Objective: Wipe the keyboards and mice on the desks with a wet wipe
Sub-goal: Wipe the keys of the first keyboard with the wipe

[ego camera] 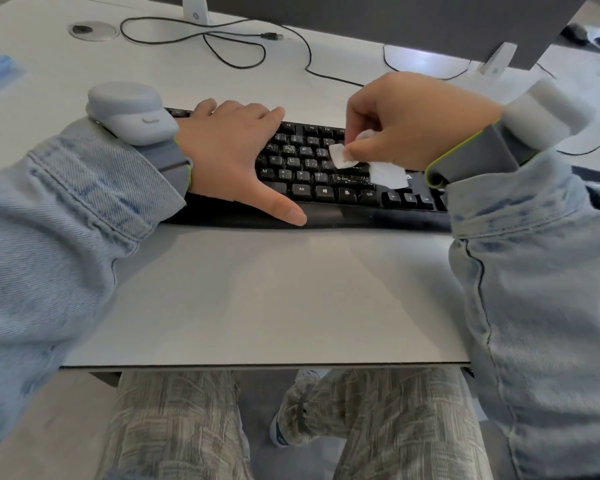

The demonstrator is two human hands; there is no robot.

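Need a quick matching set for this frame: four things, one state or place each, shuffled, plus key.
1. left hand
2. right hand
3. wipe
4. USB plug

A. lying loose on the desk, plugged into nothing
B. pinched over the keys
C. flat on the keyboard, thumb spread
D. fingers curled, pinching white cloth

Pairs: 1-C, 2-D, 3-B, 4-A

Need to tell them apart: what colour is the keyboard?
Black keyboard with white lettering, seen from the head view.
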